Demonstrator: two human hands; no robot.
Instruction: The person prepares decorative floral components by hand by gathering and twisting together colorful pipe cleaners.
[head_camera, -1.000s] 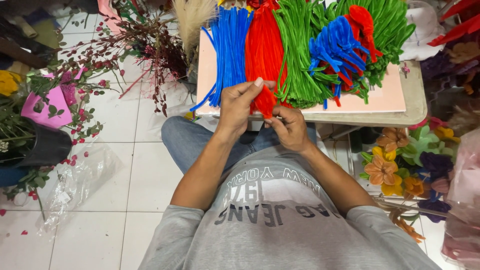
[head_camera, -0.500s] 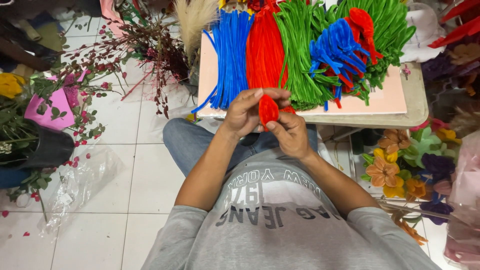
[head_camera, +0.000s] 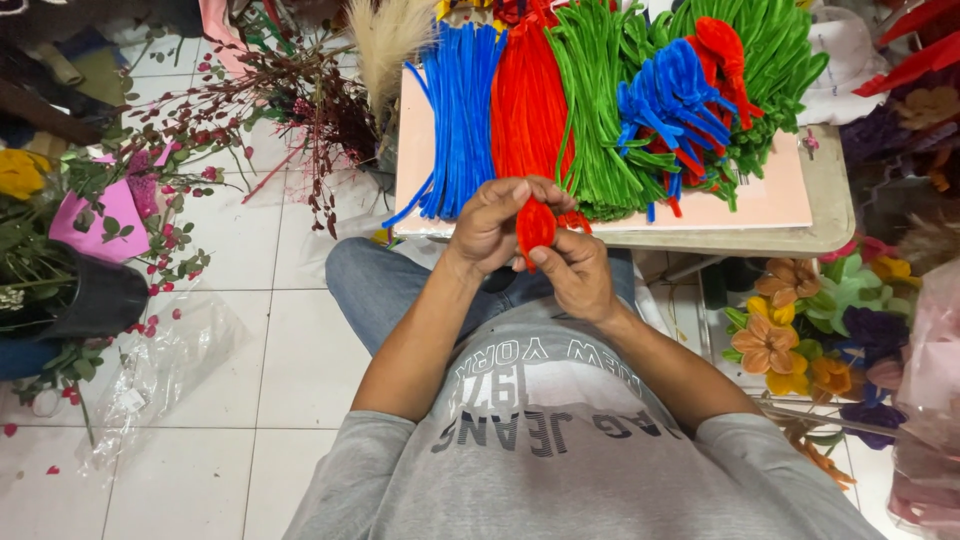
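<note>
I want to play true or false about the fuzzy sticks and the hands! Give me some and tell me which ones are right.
1. Both hands hold a red fuzzy piece. True: the left hand and the right hand pinch it between them.
2. The blue fuzzy sticks lie to the right of the green ones. False: the blue bundle lies left of the red bundle, and the green bundle is right of that.
3. The sticks lie on a pink board. True.
4. The floor is carpet. False: it is white tiles.
5. Fabric flowers sit by the person's right side. True.
</note>
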